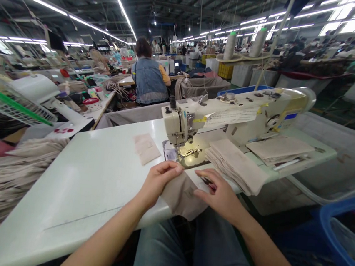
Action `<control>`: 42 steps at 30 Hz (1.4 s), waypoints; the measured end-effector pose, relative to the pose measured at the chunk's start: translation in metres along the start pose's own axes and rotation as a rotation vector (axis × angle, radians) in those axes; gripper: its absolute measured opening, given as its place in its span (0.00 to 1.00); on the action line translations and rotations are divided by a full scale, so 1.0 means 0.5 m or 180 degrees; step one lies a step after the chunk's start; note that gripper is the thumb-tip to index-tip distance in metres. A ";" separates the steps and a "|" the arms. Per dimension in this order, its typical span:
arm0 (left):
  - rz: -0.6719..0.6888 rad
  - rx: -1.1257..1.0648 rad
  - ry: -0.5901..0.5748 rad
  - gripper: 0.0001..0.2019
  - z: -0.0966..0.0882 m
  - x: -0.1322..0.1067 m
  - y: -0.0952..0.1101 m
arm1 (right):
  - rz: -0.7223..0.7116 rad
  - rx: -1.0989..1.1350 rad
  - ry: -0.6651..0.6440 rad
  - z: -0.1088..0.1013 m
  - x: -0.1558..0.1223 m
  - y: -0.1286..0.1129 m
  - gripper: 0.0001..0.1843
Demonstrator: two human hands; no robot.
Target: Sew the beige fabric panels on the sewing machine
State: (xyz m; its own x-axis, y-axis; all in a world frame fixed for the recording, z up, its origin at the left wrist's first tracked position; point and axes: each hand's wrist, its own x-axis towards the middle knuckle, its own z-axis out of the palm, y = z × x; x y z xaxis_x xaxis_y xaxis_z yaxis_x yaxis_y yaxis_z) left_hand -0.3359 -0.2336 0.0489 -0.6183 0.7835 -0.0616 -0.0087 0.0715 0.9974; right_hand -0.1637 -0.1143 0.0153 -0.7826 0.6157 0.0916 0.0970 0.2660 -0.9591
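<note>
My left hand (163,181) pinches the upper edge of a beige fabric piece (181,198), which hangs over the table's front edge above my lap. In my right hand (218,192) is a small dark metal tool that looks like thread snips (207,180), partly hidden by my fingers. That hand is beside the right side of the cloth. Just beyond both hands is the sewing machine (181,127), with its presser foot and shiny needle plate (194,153). A small beige piece with a patch on it (146,148) lies flat left of the needle plate.
A stack of beige fabric (237,164) lies right of the needle, with more folded pieces (279,148) behind it. Piled cloth (12,184) stands left of the white table (98,175). A blue basket (342,211) is at right. Another person (151,76) sits ahead, facing away.
</note>
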 end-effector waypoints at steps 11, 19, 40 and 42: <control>-0.0281 -0.0131 0.0825 0.23 -0.076 0.053 -0.008 | 0.0837 0.0871 0.0324 -0.001 -0.023 0.062 0.22; -0.0355 0.0364 0.0648 0.18 -0.092 0.079 -0.016 | 0.0499 0.0399 0.0646 0.008 -0.025 0.061 0.18; 0.0873 0.1628 -0.1668 0.09 0.008 0.015 0.004 | 0.0115 -0.0689 0.0254 0.016 -0.061 0.011 0.13; 0.0872 0.1631 -0.1661 0.09 0.007 0.014 0.005 | 0.0091 -0.0878 0.0325 0.018 -0.062 0.008 0.13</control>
State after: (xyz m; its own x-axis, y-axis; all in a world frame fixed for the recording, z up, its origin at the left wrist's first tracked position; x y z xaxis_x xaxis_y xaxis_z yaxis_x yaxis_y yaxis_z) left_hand -0.3375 -0.2260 0.0511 -0.0952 0.9943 0.0482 0.5335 0.0101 0.8457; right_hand -0.1444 -0.1389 0.0062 -0.7126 0.6936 0.1054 0.2927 0.4304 -0.8539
